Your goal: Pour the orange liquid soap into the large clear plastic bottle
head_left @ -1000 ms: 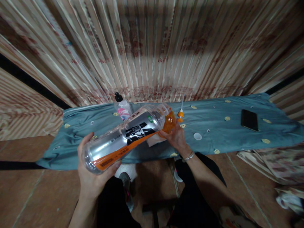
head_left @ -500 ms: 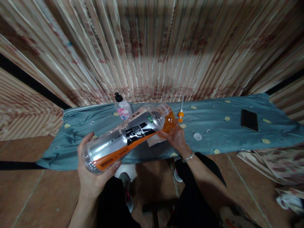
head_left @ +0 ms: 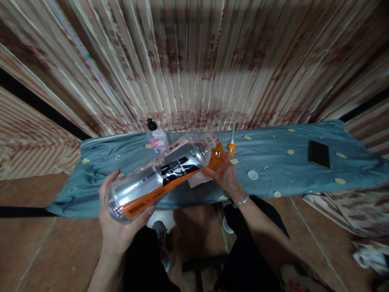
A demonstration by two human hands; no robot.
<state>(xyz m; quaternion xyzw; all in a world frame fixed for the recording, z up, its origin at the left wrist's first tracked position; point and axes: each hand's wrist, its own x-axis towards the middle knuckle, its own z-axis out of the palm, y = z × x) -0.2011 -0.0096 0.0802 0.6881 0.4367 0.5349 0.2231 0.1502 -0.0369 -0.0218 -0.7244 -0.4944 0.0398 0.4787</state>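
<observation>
No visible change since earlier

The left hand (head_left: 120,227) is cupped, thumb (head_left: 146,214) and fingers (head_left: 109,178) spread wide. The right hand (head_left: 227,176) is curled farther forward. Both forearms (head_left: 263,225) are bare and extended.

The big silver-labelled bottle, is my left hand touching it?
Touching. The head view shows your left hand cupping the base end of the silver-labelled bottle, with the thumb along its near side.
</observation>
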